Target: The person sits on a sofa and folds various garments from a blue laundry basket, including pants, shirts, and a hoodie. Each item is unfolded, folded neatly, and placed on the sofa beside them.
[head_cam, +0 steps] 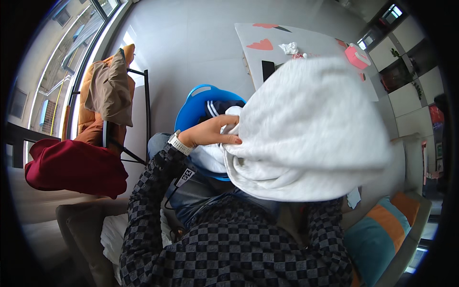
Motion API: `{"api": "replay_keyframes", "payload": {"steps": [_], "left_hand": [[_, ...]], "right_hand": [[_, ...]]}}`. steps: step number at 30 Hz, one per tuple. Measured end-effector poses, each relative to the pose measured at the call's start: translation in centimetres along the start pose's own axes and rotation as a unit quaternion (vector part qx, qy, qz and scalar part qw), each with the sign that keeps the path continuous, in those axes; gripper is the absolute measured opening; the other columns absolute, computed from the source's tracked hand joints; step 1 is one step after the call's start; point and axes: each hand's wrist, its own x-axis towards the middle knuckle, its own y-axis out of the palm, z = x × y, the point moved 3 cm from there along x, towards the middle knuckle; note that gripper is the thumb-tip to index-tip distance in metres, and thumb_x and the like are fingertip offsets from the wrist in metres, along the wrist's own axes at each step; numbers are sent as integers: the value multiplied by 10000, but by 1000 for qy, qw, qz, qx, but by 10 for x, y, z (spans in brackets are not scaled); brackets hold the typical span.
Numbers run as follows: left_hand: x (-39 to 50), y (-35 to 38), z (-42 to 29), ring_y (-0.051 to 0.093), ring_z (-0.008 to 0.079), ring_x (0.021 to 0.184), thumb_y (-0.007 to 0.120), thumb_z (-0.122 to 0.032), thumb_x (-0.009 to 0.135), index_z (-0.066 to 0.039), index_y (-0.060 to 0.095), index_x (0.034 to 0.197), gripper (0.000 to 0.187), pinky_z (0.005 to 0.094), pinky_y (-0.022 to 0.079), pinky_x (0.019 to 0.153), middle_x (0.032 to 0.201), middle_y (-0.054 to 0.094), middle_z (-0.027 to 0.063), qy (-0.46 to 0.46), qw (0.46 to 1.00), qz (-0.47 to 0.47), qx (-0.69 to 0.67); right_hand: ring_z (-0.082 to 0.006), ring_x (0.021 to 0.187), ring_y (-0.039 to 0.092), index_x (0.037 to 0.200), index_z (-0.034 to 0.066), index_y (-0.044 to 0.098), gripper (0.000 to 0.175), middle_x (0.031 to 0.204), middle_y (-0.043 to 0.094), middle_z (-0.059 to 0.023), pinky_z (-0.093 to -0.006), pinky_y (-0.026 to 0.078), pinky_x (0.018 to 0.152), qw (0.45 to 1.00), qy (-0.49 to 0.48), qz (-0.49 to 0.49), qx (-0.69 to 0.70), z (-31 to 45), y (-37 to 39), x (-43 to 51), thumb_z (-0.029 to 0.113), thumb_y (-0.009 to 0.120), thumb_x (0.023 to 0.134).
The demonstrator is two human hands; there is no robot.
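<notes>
A large white cloth garment is held up before my chest, its far side blurred. My left hand, with a white watch on the wrist, pinches its left edge between thumb and fingers. The garment covers my right hand; only the right sleeve shows below it. Under my left hand, a blue plastic laundry basket stands by my knees. In it lie a dark garment with white stripes and some white cloth.
Left, a black-framed rack carries brown, orange and dark red clothes. A white table with a crumpled tissue and a pink box stands ahead. Striped cushions lie on the sofa at right.
</notes>
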Motion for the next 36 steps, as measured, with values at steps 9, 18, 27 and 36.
{"api": "replay_keyframes", "payload": {"steps": [9,18,27,36], "left_hand": [[-11,17,-4,610,159,1135,497,-155,1029,-11,469,1414,412,309,488,981,1287,616,81,31,836,-329,-439],[-33,46,39,588,127,1138,543,-126,1017,-39,511,1335,331,273,464,975,1260,616,46,12,804,-328,-496],[-42,50,48,537,105,1186,552,-81,1018,-69,460,1380,374,265,396,1048,1279,586,33,82,830,-296,-465],[-42,55,46,570,94,1073,644,-25,946,10,601,1292,350,250,462,939,1176,638,25,-59,924,-272,-263]], "right_hand": [[-180,1344,449,1464,44,410,567,1458,474,-59,-335,327,1128,991,24,-89,-96,-57,-10,3,420,488,1048],[-205,1290,480,1437,16,435,625,1361,546,-116,-330,331,1115,967,132,17,-219,-160,-25,-61,283,708,942],[-250,771,621,1028,43,609,453,864,598,-76,-353,510,690,790,-124,-112,-589,-156,-14,-75,313,849,754],[-102,833,596,1083,-61,662,232,956,694,-44,-251,476,770,933,93,-53,-343,-184,-67,-62,83,611,909]]}}
